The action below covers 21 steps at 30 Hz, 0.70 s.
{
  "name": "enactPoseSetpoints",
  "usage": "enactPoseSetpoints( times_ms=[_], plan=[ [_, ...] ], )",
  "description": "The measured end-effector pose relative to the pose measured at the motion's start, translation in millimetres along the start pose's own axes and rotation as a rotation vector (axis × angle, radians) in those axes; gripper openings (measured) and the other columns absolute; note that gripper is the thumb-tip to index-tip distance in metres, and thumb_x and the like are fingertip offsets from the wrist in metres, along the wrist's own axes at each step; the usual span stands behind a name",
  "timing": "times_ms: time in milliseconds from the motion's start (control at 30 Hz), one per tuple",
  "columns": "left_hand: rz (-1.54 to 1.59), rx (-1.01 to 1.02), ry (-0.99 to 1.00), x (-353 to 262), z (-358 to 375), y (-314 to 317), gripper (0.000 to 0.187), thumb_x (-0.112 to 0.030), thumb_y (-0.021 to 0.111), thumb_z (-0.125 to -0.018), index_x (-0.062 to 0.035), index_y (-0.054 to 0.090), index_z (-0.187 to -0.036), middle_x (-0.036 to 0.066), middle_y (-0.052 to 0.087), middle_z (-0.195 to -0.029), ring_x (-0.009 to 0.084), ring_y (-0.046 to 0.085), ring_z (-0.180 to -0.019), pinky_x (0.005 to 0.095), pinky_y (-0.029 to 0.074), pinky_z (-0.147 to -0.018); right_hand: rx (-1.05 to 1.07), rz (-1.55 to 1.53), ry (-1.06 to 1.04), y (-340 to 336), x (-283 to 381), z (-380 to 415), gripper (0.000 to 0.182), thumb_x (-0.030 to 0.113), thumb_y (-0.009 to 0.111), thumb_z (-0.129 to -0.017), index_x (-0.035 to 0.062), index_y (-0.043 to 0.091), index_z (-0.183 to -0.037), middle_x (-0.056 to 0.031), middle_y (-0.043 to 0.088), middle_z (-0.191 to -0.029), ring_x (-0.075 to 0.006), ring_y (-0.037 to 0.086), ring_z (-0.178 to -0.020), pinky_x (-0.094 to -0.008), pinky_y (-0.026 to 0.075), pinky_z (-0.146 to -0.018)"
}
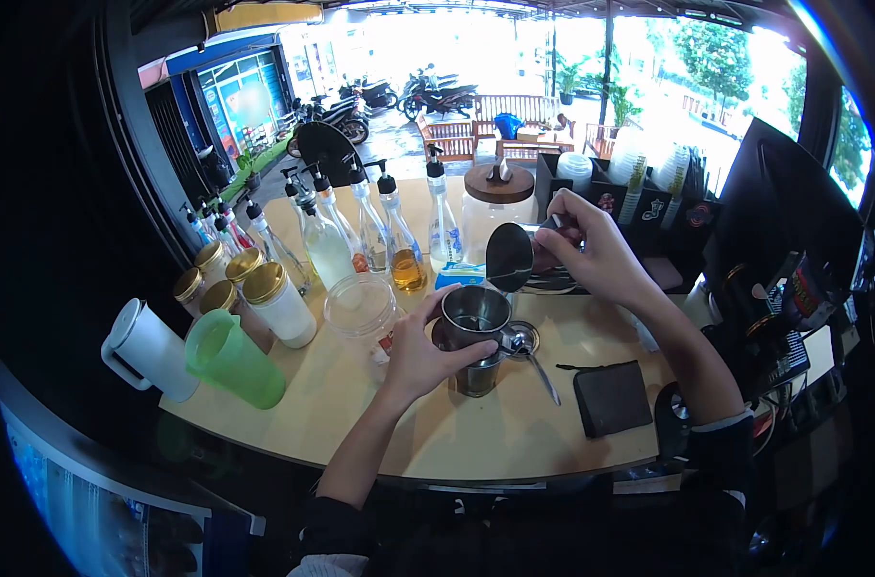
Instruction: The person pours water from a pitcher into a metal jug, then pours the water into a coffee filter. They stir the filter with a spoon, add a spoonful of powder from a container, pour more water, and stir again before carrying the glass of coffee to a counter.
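Observation:
My left hand [428, 351] is wrapped around a small metal cup [476, 310], its thumb and fingers on either side. Below the cup shows a clear glass-like vessel [478, 380]; whether the two touch is hard to tell. In my right hand [596, 245] is a metal pitcher [510, 258], tilted to the left so its dark mouth hangs just above the cup. A thin streak seems to run from its lip, though I cannot make out any liquid clearly. Right of the cup lies a spoon [545, 373]. A clear plastic jar [362, 310] stands left of my left hand.
Several pump bottles [406, 255] and gold-lidded jars [278, 303] line the left and back. A green pitcher [235, 356] and a white jug [151, 348] stand at the left edge. A dark pouch [611, 398] lies at right, near a black cup organiser [649, 212].

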State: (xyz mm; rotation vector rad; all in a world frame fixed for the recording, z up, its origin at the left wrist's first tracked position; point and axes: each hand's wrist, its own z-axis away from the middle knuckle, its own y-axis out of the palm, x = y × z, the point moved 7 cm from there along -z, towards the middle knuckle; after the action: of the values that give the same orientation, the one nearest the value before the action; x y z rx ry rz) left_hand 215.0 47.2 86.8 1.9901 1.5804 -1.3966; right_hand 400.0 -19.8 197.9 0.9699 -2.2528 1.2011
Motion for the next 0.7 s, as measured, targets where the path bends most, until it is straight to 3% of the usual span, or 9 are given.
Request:
enactPoseSetpoints(
  times_ms=[367, 433, 700],
  plan=[
    [0.006, -0.003, 0.006, 0, 1, 2, 0.077, -0.032, 0.086, -0.06, 0.0003, 0.055, -0.122, 0.012, 0.067, -0.105, 0.0197, 0.065, -0.099, 0.0329, 0.049, -0.093, 0.01, 0.001, -0.012, 1, 9, 0, 0.025, 0.011, 0.063, -0.086, 0.0027, 0.039, -0.081, 0.0015, 0.032, -0.062, -0.0058, 0.03, -0.061, -0.0257, 0.028, -0.053],
    [0.003, -0.003, 0.002, -1, 1, 3, 0.077, -0.032, 0.086, -0.06, 0.0003, 0.055, -0.122, 0.012, 0.067, -0.105, 0.0197, 0.065, -0.099, 0.0329, 0.048, -0.093, 0.049, 0.105, -0.07, 3, 12, 0, 0.021, 0.008, 0.06, -0.088, -0.0022, 0.042, -0.089, -0.0087, 0.056, -0.066, -0.0085, 0.064, -0.069, -0.0252, 0.045, -0.055],
    [0.024, -0.003, 0.005, -2, 2, 5, 0.075, -0.032, 0.087, -0.059, -0.0004, 0.056, -0.12, 0.011, 0.067, -0.106, 0.0196, 0.064, -0.1, 0.033, 0.048, -0.093, 0.072, 0.096, -0.063, 4, 20, 0, 0.019, 0.007, 0.059, -0.089, -0.0029, 0.043, -0.092, -0.011, 0.061, -0.07, -0.0147, 0.069, -0.074, -0.026, 0.049, -0.058]
  ],
)
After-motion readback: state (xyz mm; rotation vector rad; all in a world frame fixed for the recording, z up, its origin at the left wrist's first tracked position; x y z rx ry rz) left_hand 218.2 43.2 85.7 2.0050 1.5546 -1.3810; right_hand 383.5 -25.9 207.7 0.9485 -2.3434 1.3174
